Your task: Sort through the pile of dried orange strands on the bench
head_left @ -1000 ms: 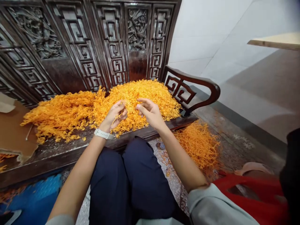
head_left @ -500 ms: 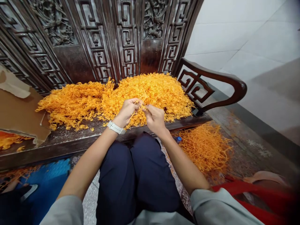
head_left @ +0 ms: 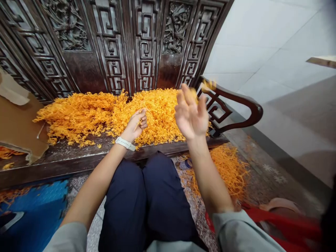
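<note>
My left hand [head_left: 135, 125], with a pale watch on its wrist, is closed around a thin, branching orange plastic piece [head_left: 137, 123]. It hovers over the front of a big heap of small orange plastic pieces [head_left: 157, 119] on a dark wooden bench. Raised above the heap's right end, my right hand [head_left: 192, 115] has its fingers spread, palm showing, blurred by motion. Just beyond its fingertips a small orange piece with finger-like prongs [head_left: 209, 84] is in the air, also blurred.
The bench [head_left: 78, 164] has a carved back [head_left: 86, 66] and a curved right armrest [head_left: 253, 112]. A cardboard box [head_left: 23, 122] stands at left. Thin orange strands [head_left: 228, 171] lie on the floor at right, near a bottle [head_left: 186, 163]. A blue mat [head_left: 44, 206] is at lower left.
My hands have come apart from working together on orange pieces. The right has swung up and to the right and opened, with one piece flying off; the left has stayed low, closed.
</note>
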`<state>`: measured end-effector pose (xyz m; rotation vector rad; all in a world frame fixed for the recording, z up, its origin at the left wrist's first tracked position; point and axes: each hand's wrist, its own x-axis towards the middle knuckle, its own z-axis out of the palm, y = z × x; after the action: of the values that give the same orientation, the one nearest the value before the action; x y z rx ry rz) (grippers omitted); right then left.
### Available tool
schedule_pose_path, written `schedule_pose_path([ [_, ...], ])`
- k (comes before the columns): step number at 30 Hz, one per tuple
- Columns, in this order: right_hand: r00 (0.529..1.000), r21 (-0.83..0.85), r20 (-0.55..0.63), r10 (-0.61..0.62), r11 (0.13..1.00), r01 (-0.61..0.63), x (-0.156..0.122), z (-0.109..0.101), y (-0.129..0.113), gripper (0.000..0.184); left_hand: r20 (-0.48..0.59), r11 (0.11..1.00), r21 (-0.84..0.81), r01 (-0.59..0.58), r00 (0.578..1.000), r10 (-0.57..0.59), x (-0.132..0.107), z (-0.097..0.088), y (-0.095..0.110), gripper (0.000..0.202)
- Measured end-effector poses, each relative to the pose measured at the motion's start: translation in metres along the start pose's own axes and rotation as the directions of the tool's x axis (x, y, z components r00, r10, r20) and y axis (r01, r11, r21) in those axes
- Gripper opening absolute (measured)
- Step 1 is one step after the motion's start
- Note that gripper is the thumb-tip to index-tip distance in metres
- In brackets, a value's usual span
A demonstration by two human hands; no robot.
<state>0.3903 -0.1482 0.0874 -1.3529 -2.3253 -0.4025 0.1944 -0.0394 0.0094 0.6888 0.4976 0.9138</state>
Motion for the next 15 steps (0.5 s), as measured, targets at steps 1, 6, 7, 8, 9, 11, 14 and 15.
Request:
schedule_pose_path([
  [1, 0.984, 0.175, -0.098, 0.151, 0.976, -0.133, 0.003, 0.012, 0.011, 0.033, 0.033, 1.000, 0.003, 0.003, 0.999, -0.003, -0.002, 0.001, 0.001, 0.027],
  [6, 0.735, 0.930, 0.156, 0.660, 0.152, -0.334, -0.005, 0.059, 0.014, 0.041, 0.209, 0.997, 0.076, -0.006, 0.978, -0.010, -0.011, 0.003, 0.003, 0.025],
  [7, 0.741, 0.929, 0.215, 0.636, 0.101, -0.356, -0.007, 0.065, 0.009, 0.039, 0.236, 0.994, 0.107, -0.009, 0.972, -0.016, -0.013, 0.004, 0.003, 0.024],
  [8, 0.762, 0.926, 0.249, 0.598, 0.084, -0.369, -0.010, 0.070, 0.004, 0.038, 0.254, 0.990, 0.142, -0.010, 0.967, -0.027, -0.015, 0.006, 0.002, 0.024],
  [9, 0.786, 0.925, 0.265, 0.558, 0.082, -0.370, -0.011, 0.075, -0.001, 0.039, 0.264, 0.984, 0.179, -0.006, 0.964, -0.043, -0.016, 0.007, 0.002, 0.024],
  [11, 0.816, 0.933, 0.250, 0.522, 0.095, -0.346, -0.011, 0.082, -0.009, 0.043, 0.265, 0.970, 0.245, 0.013, 0.961, -0.080, -0.018, 0.011, 0.000, 0.023],
  [14, 0.827, 0.940, 0.166, 0.537, 0.166, -0.297, -0.010, 0.090, -0.018, 0.046, 0.224, 0.962, 0.272, 0.015, 0.971, -0.078, -0.017, 0.015, -0.004, 0.024],
  [15, 0.835, 0.930, 0.112, 0.538, 0.239, -0.279, -0.010, 0.090, -0.022, 0.045, 0.198, 0.966, 0.259, 0.008, 0.978, -0.061, -0.018, 0.017, -0.005, 0.026],
])
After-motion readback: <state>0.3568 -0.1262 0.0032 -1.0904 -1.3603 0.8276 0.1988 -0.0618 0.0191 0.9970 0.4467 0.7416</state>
